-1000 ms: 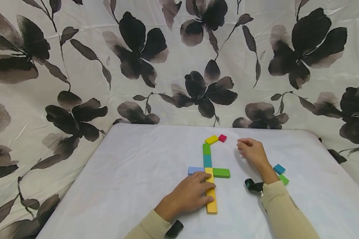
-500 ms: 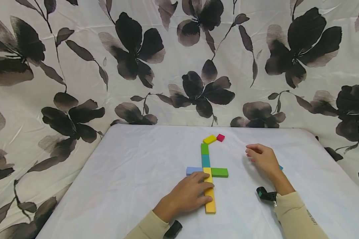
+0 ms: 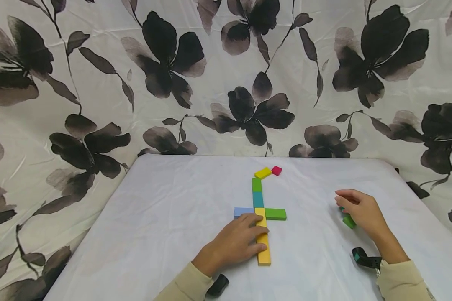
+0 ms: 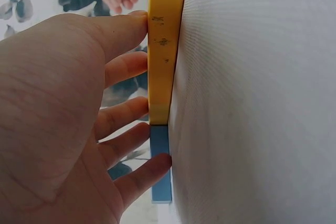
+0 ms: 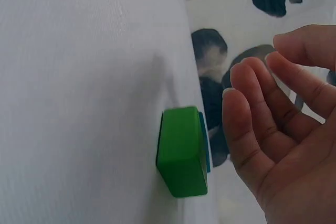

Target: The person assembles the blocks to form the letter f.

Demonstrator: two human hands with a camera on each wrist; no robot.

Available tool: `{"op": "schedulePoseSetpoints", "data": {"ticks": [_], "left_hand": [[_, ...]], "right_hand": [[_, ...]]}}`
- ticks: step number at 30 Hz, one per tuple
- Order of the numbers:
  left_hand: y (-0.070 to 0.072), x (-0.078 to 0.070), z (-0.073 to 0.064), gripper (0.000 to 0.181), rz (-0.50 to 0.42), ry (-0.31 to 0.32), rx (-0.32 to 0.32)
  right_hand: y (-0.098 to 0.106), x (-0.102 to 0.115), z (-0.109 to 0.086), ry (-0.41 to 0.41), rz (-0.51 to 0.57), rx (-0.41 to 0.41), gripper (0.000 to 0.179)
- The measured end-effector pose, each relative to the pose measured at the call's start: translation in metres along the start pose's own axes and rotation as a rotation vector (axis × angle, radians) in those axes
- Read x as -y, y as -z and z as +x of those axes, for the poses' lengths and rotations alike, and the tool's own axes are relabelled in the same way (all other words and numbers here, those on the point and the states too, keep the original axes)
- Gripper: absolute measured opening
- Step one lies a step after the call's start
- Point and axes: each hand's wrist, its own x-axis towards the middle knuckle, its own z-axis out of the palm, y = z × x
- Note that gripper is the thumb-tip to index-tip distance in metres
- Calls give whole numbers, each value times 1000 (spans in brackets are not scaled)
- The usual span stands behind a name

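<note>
My left hand [image 3: 231, 242] rests along a long yellow block [image 3: 264, 256]. In the left wrist view its thumb and fingertips touch the side of the yellow block [image 4: 165, 51], and the lowest finger touches a blue block [image 4: 161, 182]. A green block [image 3: 276, 214] lies on the opposite side of the yellow one. My right hand [image 3: 365, 213] hovers by a loose green block [image 3: 349, 221], fingers loosely bent and holding nothing. The right wrist view shows that green block [image 5: 184, 148] apart from the fingers, with a blue block [image 5: 206, 142] mostly hidden behind it.
Beyond the long block a teal block [image 3: 258, 200], a green block [image 3: 256, 184], a yellow block [image 3: 263, 172] and a red block [image 3: 276, 170] run toward the far edge of the white-covered table [image 3: 165, 200]. A floral cloth [image 3: 211, 83] hangs behind.
My right hand has moved right and slightly nearer, from beside the red block to over the loose blocks. The left hand stays on the yellow block.
</note>
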Motion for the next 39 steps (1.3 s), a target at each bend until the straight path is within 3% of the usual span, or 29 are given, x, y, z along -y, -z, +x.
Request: {"op": "schedulePoseSetpoints", "data": {"ticks": [12,19,24,32,39], "left_hand": [[1,0,0,42,-3,-5,1],[1,1,1,42,-4,0,12],[1,1,0,42,-17,4,23],[1,2,0,42,-16,-8,15],[0,2,1,41,-22,-4,12]], "right_hand": [[18,-16,-19,-66,-66,-25,53],[20,-25,-24,-91,-168,-41,53],[20,-29,-25,-126,-211,1,52],[24,-32,-23,-127,-231,151,57],[20,-27,-22,-71,-272,150,45]]}}
